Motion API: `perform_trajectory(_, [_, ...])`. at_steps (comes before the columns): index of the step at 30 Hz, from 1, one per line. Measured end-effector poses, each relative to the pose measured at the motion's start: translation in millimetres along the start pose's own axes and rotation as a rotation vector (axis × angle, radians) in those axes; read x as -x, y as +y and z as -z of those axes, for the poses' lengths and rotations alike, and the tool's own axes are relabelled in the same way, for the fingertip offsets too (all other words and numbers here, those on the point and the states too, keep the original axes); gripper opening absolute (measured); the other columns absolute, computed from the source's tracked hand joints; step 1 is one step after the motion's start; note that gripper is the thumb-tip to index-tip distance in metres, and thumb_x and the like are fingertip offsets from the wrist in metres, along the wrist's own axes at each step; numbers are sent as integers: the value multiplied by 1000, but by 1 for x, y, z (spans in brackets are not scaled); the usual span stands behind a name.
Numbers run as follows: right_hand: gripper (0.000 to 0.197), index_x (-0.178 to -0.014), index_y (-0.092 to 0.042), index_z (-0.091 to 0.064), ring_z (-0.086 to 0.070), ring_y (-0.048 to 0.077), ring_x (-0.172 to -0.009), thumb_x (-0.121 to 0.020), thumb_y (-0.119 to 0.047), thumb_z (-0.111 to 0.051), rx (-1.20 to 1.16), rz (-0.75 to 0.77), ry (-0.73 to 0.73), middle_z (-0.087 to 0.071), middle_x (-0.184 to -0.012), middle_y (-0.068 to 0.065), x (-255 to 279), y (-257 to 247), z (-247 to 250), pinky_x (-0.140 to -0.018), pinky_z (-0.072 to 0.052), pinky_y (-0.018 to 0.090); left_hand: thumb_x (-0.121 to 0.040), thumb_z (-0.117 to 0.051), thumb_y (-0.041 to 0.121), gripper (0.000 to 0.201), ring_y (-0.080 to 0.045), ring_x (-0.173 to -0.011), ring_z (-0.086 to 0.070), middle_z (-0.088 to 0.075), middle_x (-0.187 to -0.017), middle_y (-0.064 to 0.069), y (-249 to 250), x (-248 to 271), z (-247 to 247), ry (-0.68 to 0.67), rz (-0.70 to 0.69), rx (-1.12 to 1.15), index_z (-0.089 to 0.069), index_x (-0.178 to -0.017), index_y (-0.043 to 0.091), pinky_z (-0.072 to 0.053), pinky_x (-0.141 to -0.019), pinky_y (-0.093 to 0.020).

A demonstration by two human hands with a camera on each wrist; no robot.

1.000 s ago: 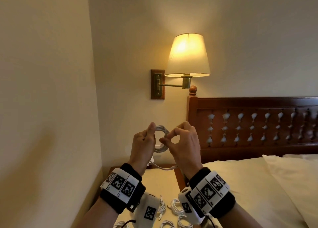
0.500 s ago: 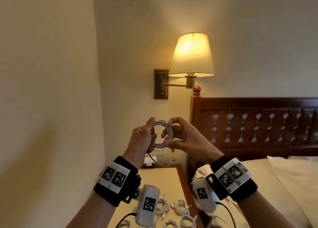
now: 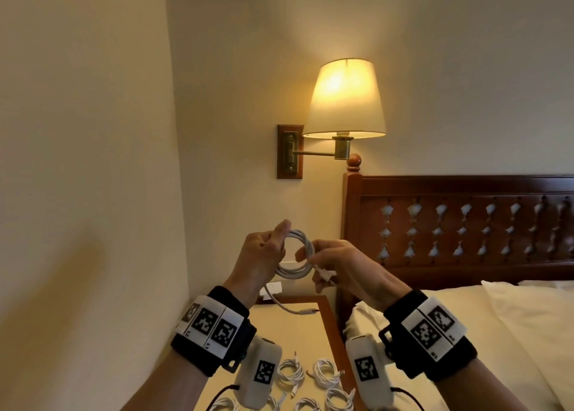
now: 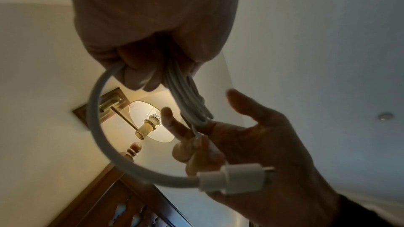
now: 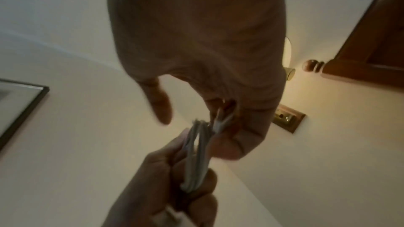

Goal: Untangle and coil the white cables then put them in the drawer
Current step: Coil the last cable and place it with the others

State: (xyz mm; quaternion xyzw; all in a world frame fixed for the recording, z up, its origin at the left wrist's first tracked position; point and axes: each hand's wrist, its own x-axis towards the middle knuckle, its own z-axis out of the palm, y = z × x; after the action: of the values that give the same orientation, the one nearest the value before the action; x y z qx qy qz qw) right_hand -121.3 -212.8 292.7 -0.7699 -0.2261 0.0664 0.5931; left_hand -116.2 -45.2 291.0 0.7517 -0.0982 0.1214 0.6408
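Observation:
I hold a white cable (image 3: 292,273) wound into a small coil in front of me, above the nightstand (image 3: 310,342). My left hand (image 3: 279,239) grips the coil's left side, fingers and thumb curled round the strands (image 4: 183,99). My right hand (image 3: 316,267) pinches the cable on the coil's lower right; its forefinger sticks out. A loose tail hangs from the left hand, ending in a plug (image 3: 307,311) over the nightstand. In the left wrist view this plug (image 4: 236,179) hangs in front of the right palm. In the right wrist view both hands meet on the strands (image 5: 196,158).
Several coiled white cables (image 3: 290,373) lie on the nightstand's near part. A lit wall lamp (image 3: 344,100) hangs above. The wooden headboard (image 3: 466,224) and the bed (image 3: 466,333) are on the right, a wall on the left. No drawer is in view.
My right hand has slid from the coil's top to its lower right side, and its wrist has swung out to the right. The left hand keeps its grip on the coil.

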Motion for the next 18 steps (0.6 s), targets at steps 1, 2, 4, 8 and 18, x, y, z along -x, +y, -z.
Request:
perform_trajectory(1, [34, -105, -9, -66, -56, 14, -71, -96, -39, -53, -30, 0, 47, -62, -92, 8, -1, 1, -4, -65, -49, 26, -97, -45, 48, 46, -11, -50, -28, -34, -54, 2, 0, 0, -1, 2, -8, -5, -43, -60, 21, -28, -54, -26])
perform_trajectory(2, [40, -103, -7, -65, -53, 12, -66, -100, -42, -46, -36, 16, 99, -62, -87, 7, -2, 2, -8, -62, -47, 25, -97, -45, 49, 45, -11, -50, -29, -35, -55, 1, 0, 0, -1, 8, -15, -7, -44, -61, 21, -28, -53, -26])
perform_trajectory(4, [42, -97, -6, -64, -47, 11, -61, -101, -41, -41, -46, 76, 159, -56, -82, 9, -5, 5, -14, -58, -41, 24, -96, -45, 49, 45, -11, -51, -29, -35, -57, 0, -2, -1, 0, 7, -30, -1, -45, -62, 20, -28, -53, -26])
perform_trajectory(8, [36, -91, -8, -61, -42, 9, -60, -102, -36, -41, -137, 108, 184, -51, -74, 2, -8, 6, -16, -58, -37, 24, -93, -46, 54, 45, -10, -51, -30, -41, -56, 3, -9, -2, 7, -64, -80, 57, -52, -68, 17, -28, -50, -23])
perform_trajectory(18, [27, -91, -11, -54, -31, 10, -57, -103, -31, -39, -372, 101, 211, -44, -66, -3, -6, -12, 3, -54, -29, 23, -96, -52, 9, 18, -21, -71, -62, -67, -76, -5, -81, -10, 44, -155, -254, -58, -69, -97, 5, -54, -71, -26])
